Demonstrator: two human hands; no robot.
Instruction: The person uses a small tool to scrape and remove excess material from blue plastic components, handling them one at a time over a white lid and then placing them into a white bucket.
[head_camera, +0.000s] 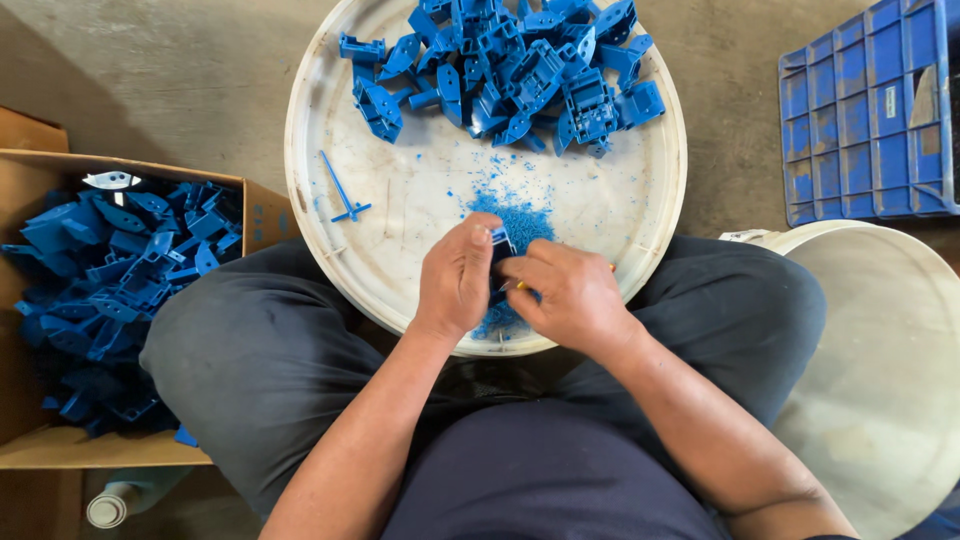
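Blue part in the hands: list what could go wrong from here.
1. The right hand seems to hold a small tool against the blue part pinched by the left hand; a slip could nick the fingers.
2. The white tray rests on the lap, so it may tip, spilling the blue shavings.
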